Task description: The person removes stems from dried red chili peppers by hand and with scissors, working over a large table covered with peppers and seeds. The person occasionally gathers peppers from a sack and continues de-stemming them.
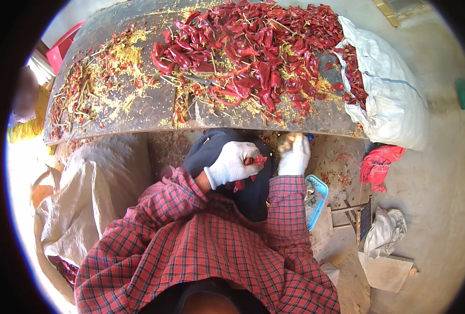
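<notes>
My left hand (235,164), in a white knit glove, is shut on dried red chili peppers (258,159). Their red ends stick out past the thumb, and more red shows below the palm, over my dark-clad lap. Close to the table's front edge is my right hand (296,154), gloved too, its stained fingers curled. A small blue object (310,137) shows at its fingertips; whether the hand grips it is not plain. Scissors with red handles (226,97) lie on the table among a large heap of dried red chilies (264,51).
The dark table (138,102) bears scattered yellow seeds (128,55) and stems. A white woven sack (397,86) of chilies lies open at its right end. A large pale sack (95,184) stands at my left. Right of me are a blue plastic basket (318,204) and a folding stool (360,219).
</notes>
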Demonstrator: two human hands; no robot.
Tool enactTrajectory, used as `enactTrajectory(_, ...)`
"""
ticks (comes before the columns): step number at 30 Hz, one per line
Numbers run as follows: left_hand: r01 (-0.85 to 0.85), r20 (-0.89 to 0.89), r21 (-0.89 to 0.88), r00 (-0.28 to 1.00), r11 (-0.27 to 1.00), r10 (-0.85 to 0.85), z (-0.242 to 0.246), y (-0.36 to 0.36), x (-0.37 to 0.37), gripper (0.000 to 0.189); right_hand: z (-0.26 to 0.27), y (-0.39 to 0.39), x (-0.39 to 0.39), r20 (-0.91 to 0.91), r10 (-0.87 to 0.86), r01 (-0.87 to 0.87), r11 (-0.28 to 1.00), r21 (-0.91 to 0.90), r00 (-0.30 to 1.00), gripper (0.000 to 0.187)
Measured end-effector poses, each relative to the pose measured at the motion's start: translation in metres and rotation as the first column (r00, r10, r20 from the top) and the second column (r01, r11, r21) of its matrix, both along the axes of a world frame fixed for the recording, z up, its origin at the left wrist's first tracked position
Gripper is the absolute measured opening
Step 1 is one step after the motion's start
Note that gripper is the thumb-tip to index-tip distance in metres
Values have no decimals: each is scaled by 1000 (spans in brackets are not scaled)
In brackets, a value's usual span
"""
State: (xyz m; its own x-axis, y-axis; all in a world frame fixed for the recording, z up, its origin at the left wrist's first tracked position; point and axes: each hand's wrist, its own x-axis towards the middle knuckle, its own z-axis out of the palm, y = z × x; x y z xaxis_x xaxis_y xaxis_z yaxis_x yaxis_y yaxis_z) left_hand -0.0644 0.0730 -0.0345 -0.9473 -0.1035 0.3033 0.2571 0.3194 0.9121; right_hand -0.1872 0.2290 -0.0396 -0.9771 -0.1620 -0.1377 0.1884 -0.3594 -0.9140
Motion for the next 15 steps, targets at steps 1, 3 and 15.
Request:
enactTrajectory(1, -11, 3, 60, 1000, 998, 11, -3, 2, 3, 10, 3, 9, -6, -152, -60, 84, 983, 162, 987, 13)
enactTrajectory(3, -40, 319, 410, 942, 911, -103, -2, -4, 10, 12, 5, 34, -17, -143, 237, -105, 789, 605, 961, 18)
enactTrajectory(15, 106, 67, 724, 973, 681, -222, -22, -27, -11, 36, -21, -80, -98, -232, 613, 380, -121, 917, 755, 34)
